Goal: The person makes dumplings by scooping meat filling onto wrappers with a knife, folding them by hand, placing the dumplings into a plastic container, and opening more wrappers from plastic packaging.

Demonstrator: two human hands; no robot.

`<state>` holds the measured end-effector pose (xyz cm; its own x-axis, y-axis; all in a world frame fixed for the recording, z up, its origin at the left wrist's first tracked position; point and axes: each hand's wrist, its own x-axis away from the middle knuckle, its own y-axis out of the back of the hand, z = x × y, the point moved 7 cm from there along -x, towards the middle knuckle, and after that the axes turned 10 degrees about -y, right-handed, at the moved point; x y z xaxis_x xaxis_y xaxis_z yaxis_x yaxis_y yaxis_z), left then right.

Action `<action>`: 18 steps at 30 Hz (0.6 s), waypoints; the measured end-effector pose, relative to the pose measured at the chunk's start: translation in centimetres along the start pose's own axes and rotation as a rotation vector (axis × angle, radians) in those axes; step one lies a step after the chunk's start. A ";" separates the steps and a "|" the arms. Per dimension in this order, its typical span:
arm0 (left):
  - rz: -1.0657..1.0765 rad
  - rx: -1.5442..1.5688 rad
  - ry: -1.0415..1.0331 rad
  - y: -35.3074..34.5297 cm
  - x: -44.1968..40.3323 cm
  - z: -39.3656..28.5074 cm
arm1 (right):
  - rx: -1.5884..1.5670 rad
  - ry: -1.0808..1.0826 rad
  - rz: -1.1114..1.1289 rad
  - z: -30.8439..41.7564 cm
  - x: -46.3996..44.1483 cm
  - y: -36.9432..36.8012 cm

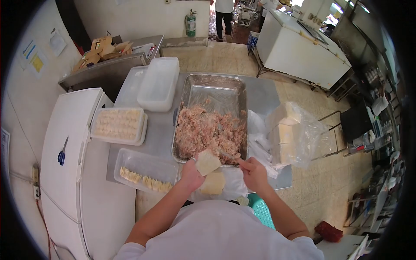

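My left hand point(191, 175) is closed on a pale, thin dumpling wrapper point(208, 163), held flat over the near edge of the metal tray. My right hand point(255, 174) grips a thin utensil point(230, 157) whose tip is at the meat; its exact kind is hard to make out. Pinkish minced meat point(208, 132) fills the nearer part of the metal tray point(216, 79). Just below my hands lies a stack of wrappers point(213, 183) on clear plastic. To the left, a clear plastic box point(147, 167) holds a row of filled dumplings point(145, 180).
A box packed with dumplings point(118, 123) stands at the table's left, with plastic containers point(158, 84) behind it. Bagged wrapper stacks point(286, 134) sit on the right. Beyond are a white chest freezer point(299, 50), a fire extinguisher point(191, 24) and a standing person point(224, 17).
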<state>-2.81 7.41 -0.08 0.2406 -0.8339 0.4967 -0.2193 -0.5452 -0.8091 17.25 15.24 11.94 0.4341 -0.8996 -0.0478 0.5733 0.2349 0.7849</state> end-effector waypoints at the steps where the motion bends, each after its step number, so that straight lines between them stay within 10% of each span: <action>1: -0.040 -0.006 -0.015 -1.2 -0.2 0.2 | 0.030 0.036 -0.049 0.9 0.7 -0.3; 18: -0.017 -0.361 0.002 -3.7 -2.1 0.8 | 0.175 0.044 0.040 2.2 1.8 -0.3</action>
<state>-1.76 11.25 1.65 0.2449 -0.8247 0.5098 -0.5352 -0.5535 -0.6382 16.29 12.76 12.97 0.4861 -0.8731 -0.0383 0.4266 0.1988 0.8823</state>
